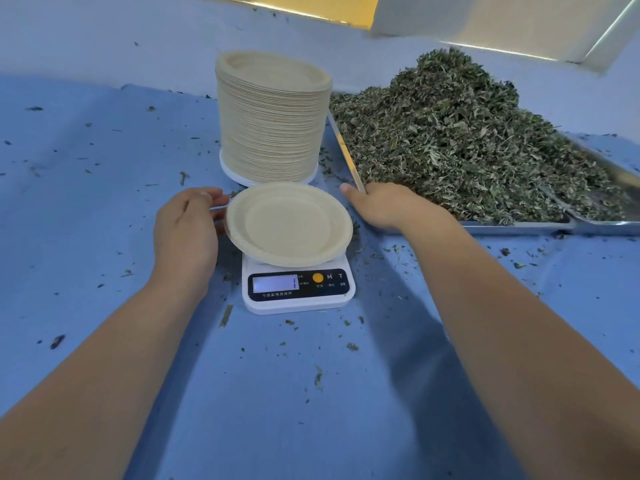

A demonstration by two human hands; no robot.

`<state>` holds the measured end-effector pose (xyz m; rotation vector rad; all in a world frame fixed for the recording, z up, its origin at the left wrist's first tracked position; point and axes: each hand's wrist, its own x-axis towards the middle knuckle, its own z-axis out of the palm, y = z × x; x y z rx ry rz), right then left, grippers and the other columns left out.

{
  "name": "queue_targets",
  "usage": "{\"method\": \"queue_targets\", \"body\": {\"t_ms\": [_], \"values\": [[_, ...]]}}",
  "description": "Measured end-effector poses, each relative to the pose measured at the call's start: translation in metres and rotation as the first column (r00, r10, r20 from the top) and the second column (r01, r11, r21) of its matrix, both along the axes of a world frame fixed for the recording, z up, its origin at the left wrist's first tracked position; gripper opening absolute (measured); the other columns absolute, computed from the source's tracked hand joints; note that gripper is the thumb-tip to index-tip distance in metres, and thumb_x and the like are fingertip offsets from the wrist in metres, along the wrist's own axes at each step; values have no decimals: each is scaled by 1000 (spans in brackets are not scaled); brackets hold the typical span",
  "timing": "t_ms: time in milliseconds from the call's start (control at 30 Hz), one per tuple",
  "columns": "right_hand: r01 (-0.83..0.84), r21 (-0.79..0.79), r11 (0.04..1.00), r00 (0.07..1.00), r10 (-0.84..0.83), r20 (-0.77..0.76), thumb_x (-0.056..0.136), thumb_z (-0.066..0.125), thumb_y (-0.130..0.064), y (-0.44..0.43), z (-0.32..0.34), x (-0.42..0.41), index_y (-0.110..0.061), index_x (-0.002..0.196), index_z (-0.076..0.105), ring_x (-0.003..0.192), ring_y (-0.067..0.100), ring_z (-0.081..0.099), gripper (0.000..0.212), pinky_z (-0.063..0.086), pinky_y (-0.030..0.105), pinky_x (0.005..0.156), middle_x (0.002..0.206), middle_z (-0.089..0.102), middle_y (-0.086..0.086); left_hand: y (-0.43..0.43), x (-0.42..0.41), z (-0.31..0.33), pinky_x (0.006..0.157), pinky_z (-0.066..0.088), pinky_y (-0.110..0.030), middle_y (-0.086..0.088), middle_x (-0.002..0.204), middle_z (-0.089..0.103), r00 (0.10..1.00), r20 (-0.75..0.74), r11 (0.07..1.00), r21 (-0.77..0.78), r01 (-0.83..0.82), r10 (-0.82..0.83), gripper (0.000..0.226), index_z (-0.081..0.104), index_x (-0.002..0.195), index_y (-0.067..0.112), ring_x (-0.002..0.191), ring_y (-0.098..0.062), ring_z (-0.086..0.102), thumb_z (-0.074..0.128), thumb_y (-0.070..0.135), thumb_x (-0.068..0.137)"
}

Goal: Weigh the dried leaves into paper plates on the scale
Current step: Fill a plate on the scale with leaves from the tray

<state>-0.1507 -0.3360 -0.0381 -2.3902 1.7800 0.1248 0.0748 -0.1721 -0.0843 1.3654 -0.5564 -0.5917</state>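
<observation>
An empty paper plate point(289, 225) lies on the small white digital scale point(299, 289), whose display is lit. My left hand point(187, 230) is at the plate's left rim, with curled fingers over the edge and the thumb under it. A big heap of dried green leaves point(460, 140) fills a metal tray point(519, 227) at the right. My right hand point(391, 206) rests at the tray's near left corner with the thumb stretched out. Its fingers reach into the edge of the leaves and are hidden.
A tall stack of paper plates point(272, 123) stands on a white disc just behind the scale. The blue table cover point(104, 168) is strewn with leaf crumbs. A blue wall runs behind the stack and the tray.
</observation>
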Motion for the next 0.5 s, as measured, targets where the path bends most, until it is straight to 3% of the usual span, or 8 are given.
{"method": "queue_targets", "body": {"t_ms": [67,133,267,333,367,433,500], "values": [[-25,-44,999,996,29,81,98,18,-73,2,-9,-5,-12,111,57,91,28,56,73,45,42,77,104,58,9,1,-1,0,64,54,-15,2,101,76,1000,4,1000,7,0,0,29,73,96,21,84,-7,74,44,21,96],[-20,-132,991,994,34,104,100,21,-68,5,-15,-8,-15,83,49,75,23,51,62,39,38,65,85,54,6,1,-3,2,66,55,-19,4,100,77,1000,19,1000,16,-2,2,29,73,96,22,84,-5,73,44,21,95],[18,-247,969,995,7,103,101,26,-64,14,-21,-11,-15,79,48,70,25,52,58,43,38,67,79,54,5,4,-5,4,79,57,-28,12,98,74,997,71,999,36,-1,-2,29,72,98,25,92,-5,71,44,22,95],[29,-321,947,989,20,146,102,29,-61,17,-24,-12,-15,72,48,62,24,51,58,39,33,58,71,54,5,11,-10,7,94,54,-31,21,99,68,958,285,999,17,-30,24,31,73,108,25,96,5,64,45,21,94],[43,-380,924,982,32,189,103,32,-58,19,-26,-12,-15,67,47,57,23,49,57,33,30,53,66,53,5,16,-15,9,99,51,-32,23,107,65,890,454,999,-30,-30,40,34,73,113,23,104,5,61,46,21,93],[96,-493,865,959,53,280,103,37,-50,23,-30,-13,-16,61,43,50,21,44,54,23,26,48,59,49,2,26,-28,15,105,44,-31,10,130,60,660,747,982,-175,76,83,34,76,113,16,121,-10,55,50,16,91],[131,-531,837,940,66,335,103,41,-42,26,-31,-14,-16,60,39,47,20,40,50,19,26,47,56,46,1,35,-43,24,110,39,-36,-7,140,57,406,910,931,-218,292,86,30,80,104,11,131,-21,48,54,11,89]]}}
